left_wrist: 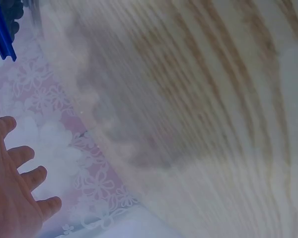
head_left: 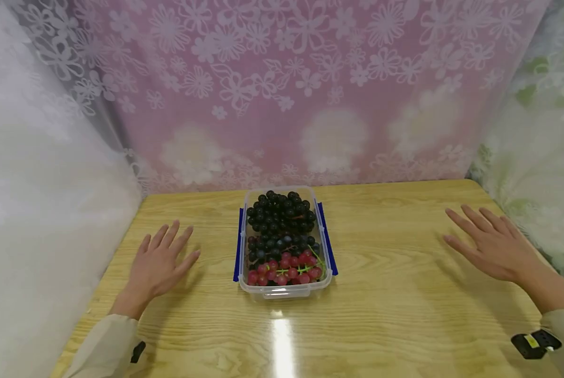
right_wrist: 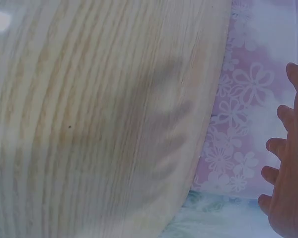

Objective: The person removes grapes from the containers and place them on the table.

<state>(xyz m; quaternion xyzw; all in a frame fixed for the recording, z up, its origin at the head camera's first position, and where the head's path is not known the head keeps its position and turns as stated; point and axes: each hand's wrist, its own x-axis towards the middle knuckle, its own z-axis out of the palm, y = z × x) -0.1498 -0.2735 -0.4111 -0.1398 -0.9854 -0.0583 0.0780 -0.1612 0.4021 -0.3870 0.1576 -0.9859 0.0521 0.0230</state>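
Between the two hands, a clear plastic container (head_left: pixel 285 295) with blue side flaps stands on the wooden table. Dark grapes (head_left: pixel 277 212) fill its far and middle parts, and a bunch of red grapes (head_left: pixel 288 270) lies at the near end. My left hand (head_left: pixel 161 262) is to the left of the container, palm down over the table, fingers spread and holding nothing. On the far right, my right hand (head_left: pixel 491 247) is likewise spread and holds nothing. Both cast shadows on the tabletop. In the left wrist view, a blue flap (left_wrist: pixel 1 32) shows at the top corner.
The wooden table (head_left: pixel 385 315) has a pink flowered curtain (head_left: pixel 282 105) behind its far edge. Pale curtains hang at the left (head_left: pixel 50 184) and right (head_left: pixel 541 147) sides. Black wrist devices sit at both sleeves, such as the right one (head_left: pixel 529 345).
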